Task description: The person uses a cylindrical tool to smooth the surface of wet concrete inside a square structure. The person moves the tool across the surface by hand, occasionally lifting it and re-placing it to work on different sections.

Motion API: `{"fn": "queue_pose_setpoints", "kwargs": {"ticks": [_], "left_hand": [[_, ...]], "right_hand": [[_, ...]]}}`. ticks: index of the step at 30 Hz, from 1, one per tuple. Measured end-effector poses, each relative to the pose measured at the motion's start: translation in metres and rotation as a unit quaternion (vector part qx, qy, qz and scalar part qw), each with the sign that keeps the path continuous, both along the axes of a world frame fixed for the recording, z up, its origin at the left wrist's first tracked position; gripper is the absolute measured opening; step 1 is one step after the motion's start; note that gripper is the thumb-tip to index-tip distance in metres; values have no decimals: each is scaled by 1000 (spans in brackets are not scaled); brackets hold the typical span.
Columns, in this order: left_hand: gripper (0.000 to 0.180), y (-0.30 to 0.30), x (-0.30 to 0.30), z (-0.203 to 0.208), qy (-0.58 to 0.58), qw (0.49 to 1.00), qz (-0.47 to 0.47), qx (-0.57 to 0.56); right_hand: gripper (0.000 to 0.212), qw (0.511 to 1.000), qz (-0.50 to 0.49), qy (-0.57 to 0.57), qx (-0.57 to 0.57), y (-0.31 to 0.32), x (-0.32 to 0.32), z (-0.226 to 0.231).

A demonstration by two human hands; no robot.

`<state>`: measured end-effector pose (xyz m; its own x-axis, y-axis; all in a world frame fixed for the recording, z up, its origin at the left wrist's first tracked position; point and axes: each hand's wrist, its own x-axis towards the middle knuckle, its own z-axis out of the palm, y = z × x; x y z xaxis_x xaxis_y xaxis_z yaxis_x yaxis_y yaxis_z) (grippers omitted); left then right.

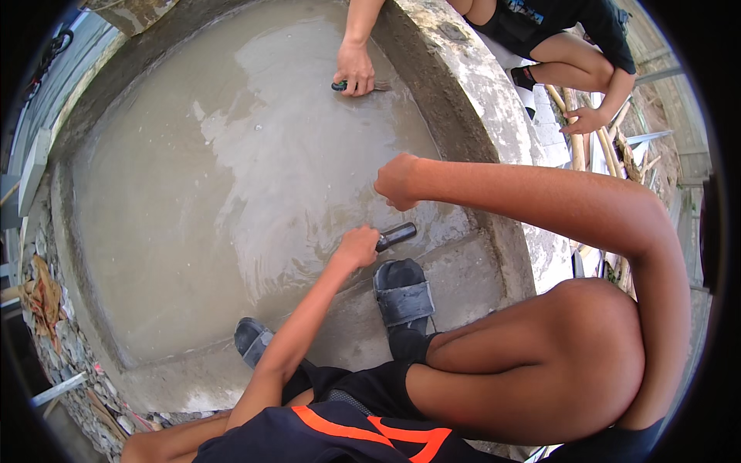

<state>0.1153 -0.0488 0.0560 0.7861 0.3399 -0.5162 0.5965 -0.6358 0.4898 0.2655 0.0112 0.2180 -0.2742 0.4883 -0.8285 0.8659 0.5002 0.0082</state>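
My left hand (358, 247) is closed at one end of a dark, smooth cylinder (397, 236), which looks like a bottle or a thick handle. It lies low over the wet grey cement (177, 224), close to my right sandal (404, 297). Farther off and to the right, my right hand (397, 182) is curled into a fist just above the wet surface. Its fingers face away, so anything inside them is hidden. At the far side, another person's hand (356, 69) grips a small tool with a dark handle (340, 86), its end touching the cement.
A low concrete wall (494, 100) rings the basin, whitish on top at the right. My left sandal (252, 339) is at the near edge. A crouching person (571, 54) is outside the wall, by bamboo poles (575, 147). Rubble (77, 363) lies outside at left.
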Motion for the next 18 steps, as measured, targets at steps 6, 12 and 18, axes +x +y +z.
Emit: {"fn": "queue_pose_setpoints", "kwargs": {"ticks": [6, 12, 18], "left_hand": [[30, 12, -9, 4, -52, 992, -42, -105], [39, 10, 3, 2, -96, 980, -55, -163], [42, 15, 10, -14, -136, 972, -43, -186]], "right_hand": [[28, 1000, -13, -1, -4, 2, 1, 2], [25, 1000, -9, 0, 7, -4, 3, 7], [31, 999, -33, -10, -11, -9, 14, 1]]}}
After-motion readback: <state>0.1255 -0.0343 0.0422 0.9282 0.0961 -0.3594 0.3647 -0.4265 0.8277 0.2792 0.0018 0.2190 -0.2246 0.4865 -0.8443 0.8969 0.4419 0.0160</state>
